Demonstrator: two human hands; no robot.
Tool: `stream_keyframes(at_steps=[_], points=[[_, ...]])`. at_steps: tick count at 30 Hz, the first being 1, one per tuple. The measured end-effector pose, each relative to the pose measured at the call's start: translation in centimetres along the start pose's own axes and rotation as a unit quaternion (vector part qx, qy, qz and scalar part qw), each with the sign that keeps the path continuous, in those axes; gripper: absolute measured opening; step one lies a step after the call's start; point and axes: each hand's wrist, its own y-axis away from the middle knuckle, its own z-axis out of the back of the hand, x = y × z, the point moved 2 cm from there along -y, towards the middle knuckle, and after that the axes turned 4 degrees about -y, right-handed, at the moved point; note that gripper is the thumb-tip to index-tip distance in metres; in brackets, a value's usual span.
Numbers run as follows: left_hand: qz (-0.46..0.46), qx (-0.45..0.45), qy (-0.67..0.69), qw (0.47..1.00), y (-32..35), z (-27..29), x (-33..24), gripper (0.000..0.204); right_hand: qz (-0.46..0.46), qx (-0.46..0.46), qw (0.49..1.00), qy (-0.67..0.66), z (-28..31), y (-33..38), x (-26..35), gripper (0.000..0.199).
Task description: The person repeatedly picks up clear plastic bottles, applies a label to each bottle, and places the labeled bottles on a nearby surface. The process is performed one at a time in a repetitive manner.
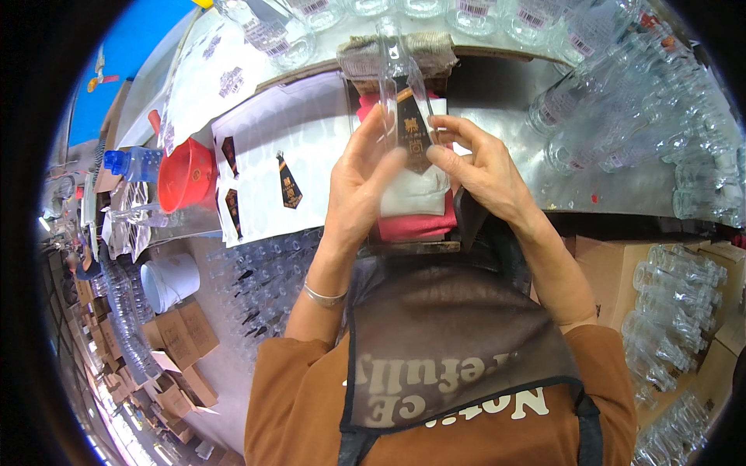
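Note:
A clear glass bottle lies with its neck pointing away from me on a cloth-wrapped rest. A black tie-shaped label with gold print and an orange stripe is on its upper side. My left hand grips the bottle's left side, its thumb smeared by motion over the glass. From the right, my right hand holds the bottle, thumb and forefinger bent at the label's edge. White cloth and a pink-red pad lie beneath the bottle.
On the left, a white sheet carries several more tie labels. Beside it are a red container and a blue-capped bottle. Glass bottles crowd the right and far edge. Cartons of bottles stand low at right.

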Motion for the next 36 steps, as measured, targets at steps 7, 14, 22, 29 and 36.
stream_keyframes(at_steps=[7,14,22,29,36], points=[[-0.079,-0.033,-0.126,0.988,-1.7,0.8,-1.5,0.059,-0.066,-0.002,0.998,-0.004,1.1,-0.4,0.4,0.054],[-0.178,-0.026,-0.352,0.919,-3.4,0.4,-2.1,0.050,-0.056,0.005,0.998,-0.015,0.8,-0.2,0.1,0.051],[-0.165,-0.027,-0.353,0.921,-3.4,0.0,-2.3,0.053,-0.014,0.026,1.000,-0.001,0.6,-0.2,-0.3,0.051],[-0.167,-0.031,-0.358,0.918,-3.4,0.0,-2.3,0.053,-0.087,-0.202,0.914,-0.340,5.7,-2.1,-4.9,0.037],[-0.161,-0.039,-0.341,0.925,-3.3,-0.1,-2.2,0.053,0.086,-0.119,0.979,-0.138,4.8,-4.3,1.2,0.042]])
